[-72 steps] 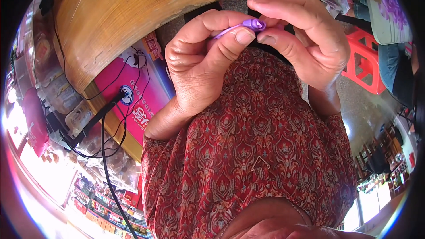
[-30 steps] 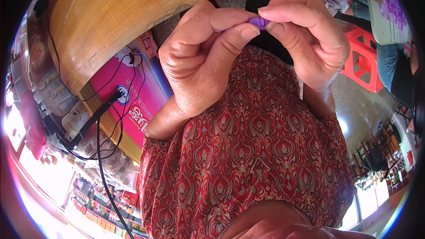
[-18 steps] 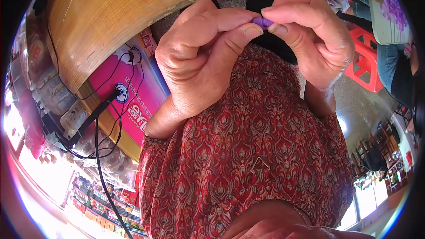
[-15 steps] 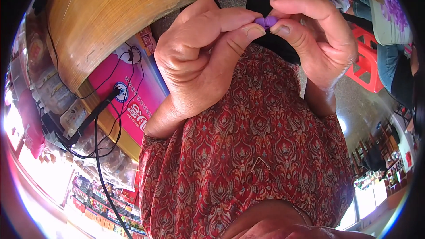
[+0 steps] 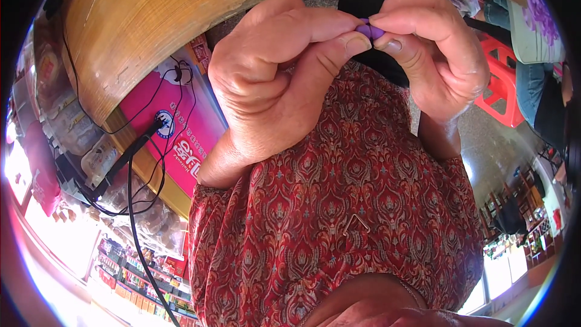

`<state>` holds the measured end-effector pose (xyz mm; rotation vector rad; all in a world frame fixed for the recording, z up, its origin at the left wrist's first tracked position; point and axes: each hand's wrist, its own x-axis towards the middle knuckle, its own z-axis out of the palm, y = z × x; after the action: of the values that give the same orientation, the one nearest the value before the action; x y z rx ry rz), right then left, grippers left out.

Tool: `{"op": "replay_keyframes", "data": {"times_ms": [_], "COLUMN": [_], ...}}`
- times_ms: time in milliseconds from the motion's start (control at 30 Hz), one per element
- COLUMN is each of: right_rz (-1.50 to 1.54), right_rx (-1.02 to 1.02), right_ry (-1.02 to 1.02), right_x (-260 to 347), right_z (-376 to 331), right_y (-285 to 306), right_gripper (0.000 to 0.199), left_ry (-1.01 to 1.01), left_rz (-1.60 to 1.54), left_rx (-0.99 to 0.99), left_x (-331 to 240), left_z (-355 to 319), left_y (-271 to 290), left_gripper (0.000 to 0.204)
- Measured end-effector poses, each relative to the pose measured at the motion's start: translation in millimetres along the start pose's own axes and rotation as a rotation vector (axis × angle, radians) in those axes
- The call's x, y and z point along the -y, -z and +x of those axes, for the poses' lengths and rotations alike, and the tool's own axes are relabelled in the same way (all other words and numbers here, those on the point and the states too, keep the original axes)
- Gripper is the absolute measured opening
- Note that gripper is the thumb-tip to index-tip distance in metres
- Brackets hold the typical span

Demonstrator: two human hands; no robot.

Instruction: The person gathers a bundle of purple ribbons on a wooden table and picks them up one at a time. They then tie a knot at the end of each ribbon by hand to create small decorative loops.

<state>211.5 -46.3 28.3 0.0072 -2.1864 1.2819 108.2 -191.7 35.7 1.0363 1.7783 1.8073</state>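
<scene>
Between my two hands is a small purple piece (image 5: pixel 370 31), rounded, with a line or seam across its middle; its exact kind I cannot make out. My left hand (image 5: pixel 275 72) pinches its left end between thumb and forefinger, the other fingers curled in. On the opposite end, the thumb and forefinger of my right hand (image 5: pixel 436 48) close on it. Both hands are raised near the wooden table's edge, and the fingertips cover much of the piece.
A curved wooden table (image 5: pixel 151 30) spans the top and upper left. Black cables (image 5: pixel 130 206) hang at the left beside a pink printed panel (image 5: pixel 175 127). To the right stand a red plastic stool (image 5: pixel 502 85) and a person's jeans-clad leg (image 5: pixel 531 97).
My right forefinger has come down onto the purple piece, where before it was raised off it. Both hands have shifted slightly, and less of the piece shows.
</scene>
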Motion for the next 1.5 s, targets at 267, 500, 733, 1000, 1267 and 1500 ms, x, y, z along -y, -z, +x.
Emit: {"op": "replay_keyframes", "data": {"times_ms": [267, 500, 733, 1000, 1267, 1500], "right_rz": [0.176, 0.086, -0.042, -0.067, -0.078, -0.048], "right_rx": [-0.07, -0.049, 0.144, 0.365, 0.22, 0.299], "right_ry": [0.036, 0.13, 0.2, 0.236, 0.184, 0.207], "right_x": [-6.6, -8.4, 0.8, 2.1, 13.9, 8.8], "right_z": [-5.9, -4.9, 5.4, 13.2, -6.6, -17.5], "right_y": [-5.2, 4.9, 20.5, 35.3, 25.1, 25.7], "right_gripper": [0.018, 0.018, 0.024, 0.028, 0.028, 0.031], "left_ry": [0.025, 0.163, 0.201, 0.159, -0.063, -0.139], "left_rz": [-0.177, -0.554, -0.558, -0.534, -0.256, -0.262], "left_rx": [0.011, -0.048, -0.028, 0.066, 0.299, 0.415], "left_x": [8.2, 11.0, 13.4, 16.2, 19.8, 32.7], "left_z": [-5.2, -8.2, -13.5, -17.8, -13.0, -18.5], "left_y": [-7.6, -21.2, -17.4, -17.1, -6.2, -7.6], "left_gripper": [0.011, 0.007, 0.006, 0.008, 0.015, 0.019]}}
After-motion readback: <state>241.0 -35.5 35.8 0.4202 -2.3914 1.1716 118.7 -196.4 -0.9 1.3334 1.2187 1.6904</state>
